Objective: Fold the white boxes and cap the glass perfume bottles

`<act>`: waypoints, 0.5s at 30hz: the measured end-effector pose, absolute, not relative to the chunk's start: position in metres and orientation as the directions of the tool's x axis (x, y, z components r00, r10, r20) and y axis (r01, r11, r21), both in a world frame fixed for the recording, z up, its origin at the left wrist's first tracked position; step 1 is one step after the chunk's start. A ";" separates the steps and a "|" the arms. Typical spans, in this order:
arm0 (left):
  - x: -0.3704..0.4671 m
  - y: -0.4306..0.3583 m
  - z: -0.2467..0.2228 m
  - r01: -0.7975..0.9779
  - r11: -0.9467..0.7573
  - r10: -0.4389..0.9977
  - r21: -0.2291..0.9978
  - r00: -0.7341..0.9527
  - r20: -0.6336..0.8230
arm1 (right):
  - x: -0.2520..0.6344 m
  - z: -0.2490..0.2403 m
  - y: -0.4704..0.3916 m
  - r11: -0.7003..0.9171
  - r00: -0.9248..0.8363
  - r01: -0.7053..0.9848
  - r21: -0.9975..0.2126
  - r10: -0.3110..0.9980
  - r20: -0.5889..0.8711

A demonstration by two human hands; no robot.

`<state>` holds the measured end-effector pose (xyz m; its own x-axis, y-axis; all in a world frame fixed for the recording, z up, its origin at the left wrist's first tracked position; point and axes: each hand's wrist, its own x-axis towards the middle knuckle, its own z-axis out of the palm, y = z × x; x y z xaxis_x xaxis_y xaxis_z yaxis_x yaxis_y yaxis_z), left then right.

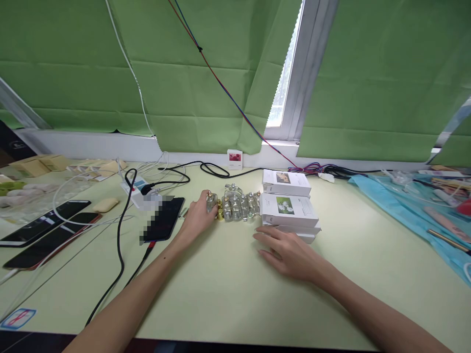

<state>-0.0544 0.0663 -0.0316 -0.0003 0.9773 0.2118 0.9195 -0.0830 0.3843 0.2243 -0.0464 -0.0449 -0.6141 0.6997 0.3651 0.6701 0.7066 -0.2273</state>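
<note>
Several small clear glass bottles [236, 207] with metallic tops lie close together on the pale green table. At the left end of this group, my left hand [199, 214] has its fingers closed round one glass bottle [211, 200]. Small gold caps [220, 211] sit just beside its fingertips. To the right of the bottles are stacked white boxes [300, 210] with flower pictures on them. My right hand [285, 249] rests just in front of these boxes, palm down, its fingers spread and holding nothing.
Left of my left hand lie a dark phone [167, 219], a power strip [134, 192] and loose cables. Two more phones [55, 240] are at the far left. A small white box [234, 159] stands by the wall. Blue sheeting [397, 208] with tools lies at the right.
</note>
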 end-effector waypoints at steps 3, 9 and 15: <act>-0.054 0.066 -0.032 0.921 -0.073 0.978 0.383 -0.009 0.208 | 0.224 -0.045 -0.046 0.709 -0.617 0.665 -0.234 0.698 0.363; -0.053 0.066 -0.034 0.922 -0.066 0.975 0.381 -0.022 0.222 | 0.223 -0.044 -0.047 0.708 -0.618 0.664 -0.240 0.701 0.355; -0.052 0.067 -0.036 0.922 -0.078 0.970 0.379 -0.017 0.242 | 0.223 -0.044 -0.047 0.711 -0.623 0.659 -0.247 0.699 0.351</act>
<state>-0.0525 0.0666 -0.0358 -0.0169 0.9702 0.2417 0.9222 -0.0783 0.3788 0.2235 -0.0467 -0.0443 -0.6226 0.6993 0.3512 0.6587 0.7106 -0.2472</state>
